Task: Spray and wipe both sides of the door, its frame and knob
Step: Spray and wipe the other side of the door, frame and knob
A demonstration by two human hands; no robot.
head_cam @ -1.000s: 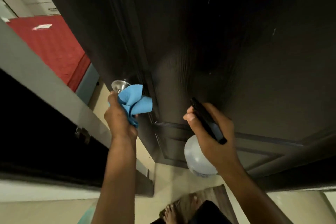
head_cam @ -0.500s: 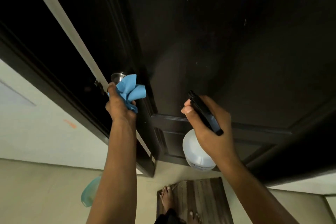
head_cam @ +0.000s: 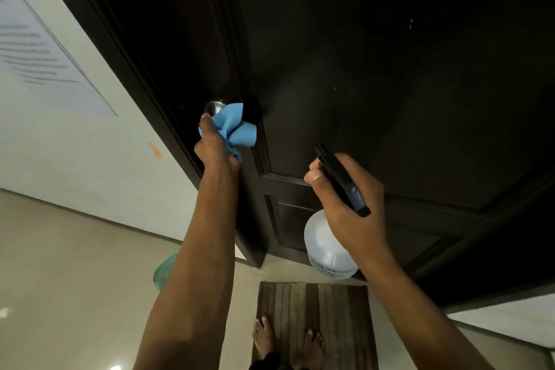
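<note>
The head camera looks down along a dark brown panelled door (head_cam: 375, 75) that fills most of the picture, with its dark frame (head_cam: 99, 24) running diagonally down the left side against a pale wall (head_cam: 75, 144). A metal knob (head_cam: 213, 107) sits near the door's left edge, and the left hand (head_cam: 213, 147) reaches up to it with its fingers curled round a bunched blue cloth (head_cam: 235, 128); the thumb lies along the cloth's left side, and the cloth is pressed against the right part of the knob, so only the knob's upper left face shows. The right hand (head_cam: 345, 207) is held just in front of the door's lower panel, to the right of the knob and apart from the left hand, its fingers wrapped round the neck of a spray bottle (head_cam: 327, 249) with the thumb near the top of the black spray head (head_cam: 341, 180); whether a finger presses the trigger cannot be told. The bottle's translucent white body hangs below the hand and bears a label too blurred to read. On the wall a sheet of paper (head_cam: 39, 48) shows lines of blurred print, and an orange mark (head_cam: 155, 149) lies lower down near the frame. Below, two bare feet (head_cam: 288, 342) stand on a brown striped mat (head_cam: 315, 309) laid on the beige floor (head_cam: 75, 264) before the door, and a teal object (head_cam: 163, 272) shows partly behind the left forearm.
</note>
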